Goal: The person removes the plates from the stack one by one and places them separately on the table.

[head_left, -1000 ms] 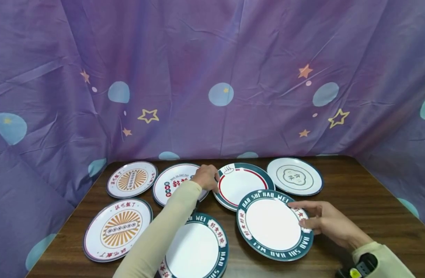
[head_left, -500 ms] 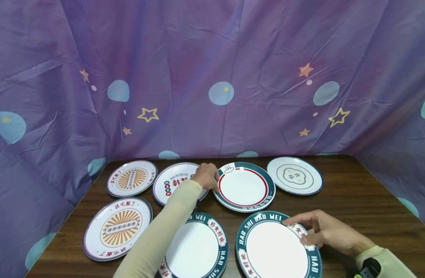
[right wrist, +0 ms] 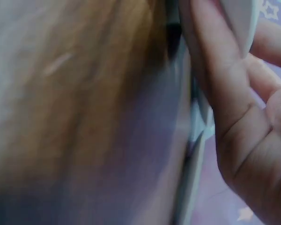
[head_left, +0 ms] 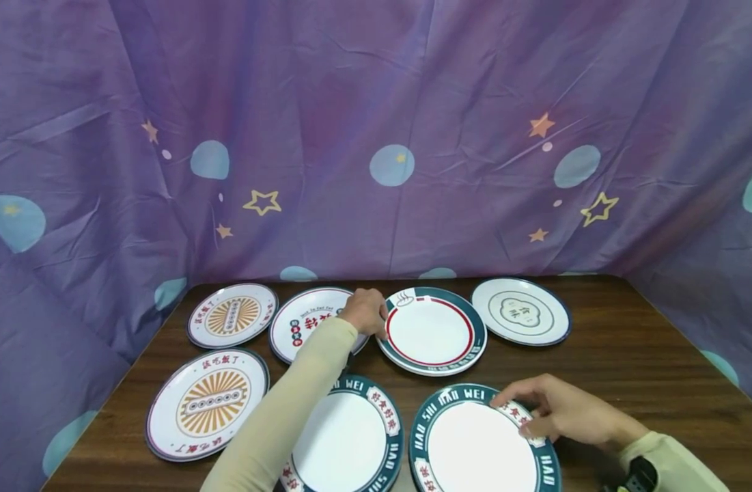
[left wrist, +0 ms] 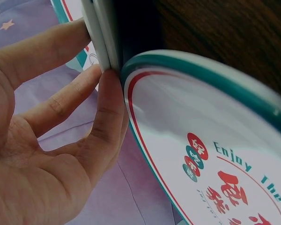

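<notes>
My left hand (head_left: 365, 314) reaches forward and pinches the left rim of a plate with a red ring and teal border (head_left: 434, 331). In the left wrist view, the fingertips (left wrist: 105, 84) are at the edge of two stacked plate rims (left wrist: 103, 37). At the lower right, my right hand (head_left: 572, 413) grips the right rim of a teal-bordered plate with white lettering (head_left: 483, 447); the frame cuts off its near part. The right wrist view shows fingers (right wrist: 215, 51) beneath a plate's rim (right wrist: 241, 18), much of it blurred.
A similar teal-bordered plate (head_left: 345, 444) lies partly behind the left sleeve (head_left: 289, 403). Two plates with orange rays (head_left: 208, 403) are at the left. A red-lettered plate (head_left: 311, 324) and a grey-patterned plate (head_left: 522, 311) stand along the back, before a purple curtain (head_left: 326, 137).
My right hand has brought the teal-bordered plate nearer to me, off the front of the red-ringed plate, then slightly left. My left hand has stayed in place.
</notes>
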{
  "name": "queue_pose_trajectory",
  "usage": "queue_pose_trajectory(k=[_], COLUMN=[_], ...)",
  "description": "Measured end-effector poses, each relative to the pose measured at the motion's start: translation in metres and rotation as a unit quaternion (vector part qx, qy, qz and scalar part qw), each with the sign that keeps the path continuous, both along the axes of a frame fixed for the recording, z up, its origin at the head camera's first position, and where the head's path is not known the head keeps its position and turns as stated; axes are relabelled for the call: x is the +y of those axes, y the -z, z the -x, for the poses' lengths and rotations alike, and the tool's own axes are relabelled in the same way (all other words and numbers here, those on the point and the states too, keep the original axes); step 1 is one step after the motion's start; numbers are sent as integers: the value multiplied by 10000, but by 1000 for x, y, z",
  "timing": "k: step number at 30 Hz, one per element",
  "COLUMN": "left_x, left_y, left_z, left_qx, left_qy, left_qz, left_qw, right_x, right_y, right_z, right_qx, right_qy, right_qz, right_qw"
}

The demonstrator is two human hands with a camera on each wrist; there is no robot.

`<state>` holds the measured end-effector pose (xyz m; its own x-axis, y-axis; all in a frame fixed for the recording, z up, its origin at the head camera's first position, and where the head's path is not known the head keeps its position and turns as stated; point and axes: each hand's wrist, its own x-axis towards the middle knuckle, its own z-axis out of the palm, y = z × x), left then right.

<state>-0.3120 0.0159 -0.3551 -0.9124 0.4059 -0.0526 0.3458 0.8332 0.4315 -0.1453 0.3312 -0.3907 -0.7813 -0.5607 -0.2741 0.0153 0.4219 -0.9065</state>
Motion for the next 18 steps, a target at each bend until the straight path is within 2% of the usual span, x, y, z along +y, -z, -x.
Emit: queue_pose_trajectory(k=[2, 5, 18], left_x=[0, -1, 0], left_y=[0, 1, 3], left_z=[1, 2, 2], left_qx=[4, -15, 11], left_qy=[0, -4, 75], left_qz=[47, 67, 28], left_qw=[10000, 10000, 10000], right_x=[-6, -12, -21], right_y=[-3, -8, -18], right_z=[2, 3, 5], right_qx=[534, 1131, 1614], right_qy=[-14, -109, 38], right_qz=[-489, -918, -1330], right_qw=[9974, 9893, 9779])
